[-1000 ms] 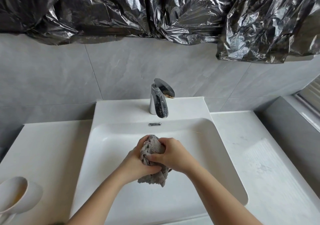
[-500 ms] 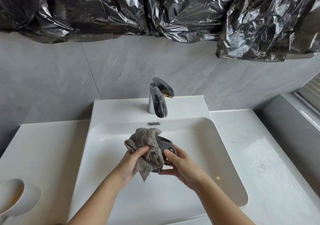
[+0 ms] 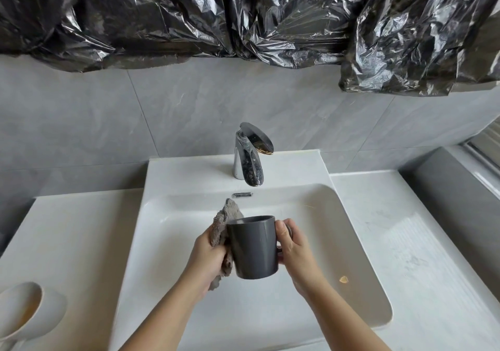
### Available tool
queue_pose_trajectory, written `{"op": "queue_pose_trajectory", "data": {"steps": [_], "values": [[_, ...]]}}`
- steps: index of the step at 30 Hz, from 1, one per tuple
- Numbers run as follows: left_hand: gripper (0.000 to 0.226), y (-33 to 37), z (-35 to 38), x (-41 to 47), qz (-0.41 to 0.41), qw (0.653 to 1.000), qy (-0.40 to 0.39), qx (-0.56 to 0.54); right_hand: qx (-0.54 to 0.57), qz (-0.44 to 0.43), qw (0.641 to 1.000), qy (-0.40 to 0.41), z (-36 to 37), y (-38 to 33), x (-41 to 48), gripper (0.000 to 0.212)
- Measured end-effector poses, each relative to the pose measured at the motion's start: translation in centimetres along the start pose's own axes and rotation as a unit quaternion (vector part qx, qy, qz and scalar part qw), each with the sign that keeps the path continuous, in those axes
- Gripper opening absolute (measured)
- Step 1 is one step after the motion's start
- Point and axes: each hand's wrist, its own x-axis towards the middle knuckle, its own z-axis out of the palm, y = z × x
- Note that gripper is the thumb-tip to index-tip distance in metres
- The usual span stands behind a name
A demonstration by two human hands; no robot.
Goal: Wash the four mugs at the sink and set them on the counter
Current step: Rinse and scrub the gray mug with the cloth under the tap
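Note:
A dark grey mug (image 3: 254,247) is held upright over the white sink basin (image 3: 359,245). My right hand (image 3: 293,253) grips it at the handle side, on the right. My left hand (image 3: 207,256) clutches a crumpled grey cloth (image 3: 223,229) against the mug's left wall. A cream mug (image 3: 29,310) with brownish stains inside lies tipped at the lower left, on the left counter (image 3: 70,231). No other mugs are in view.
A chrome faucet (image 3: 250,158) stands behind the basin, with no water running. A small orange scrap (image 3: 343,279) lies in the basin at the right. The right counter (image 3: 405,231) is white marble. Black plastic sheeting (image 3: 243,15) hangs across the wall above.
The cloth was wrapped around the mug between both hands. It has come off to the left, and the grey mug now stands uncovered and upright in my right hand.

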Motion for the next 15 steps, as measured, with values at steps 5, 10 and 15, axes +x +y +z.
{"op": "queue_pose_trajectory", "data": {"steps": [5, 10, 15], "values": [[0.022, 2.4, -2.2, -0.7, 0.067, 0.996, 0.028, 0.044, -0.121, -0.128, 0.984, -0.027, -2.1, -0.8, -0.2, 0.036], [0.042, 5.1, -3.5, -2.4, 0.254, 0.876, -0.132, 0.388, -0.282, -0.159, 0.942, -0.089, -2.7, -2.2, -0.3, 0.025], [0.051, 4.8, -2.5, -1.7, 0.250, 0.842, -0.246, 0.410, -0.339, -0.180, 0.915, -0.122, -2.6, -2.8, -0.3, 0.021]]}}
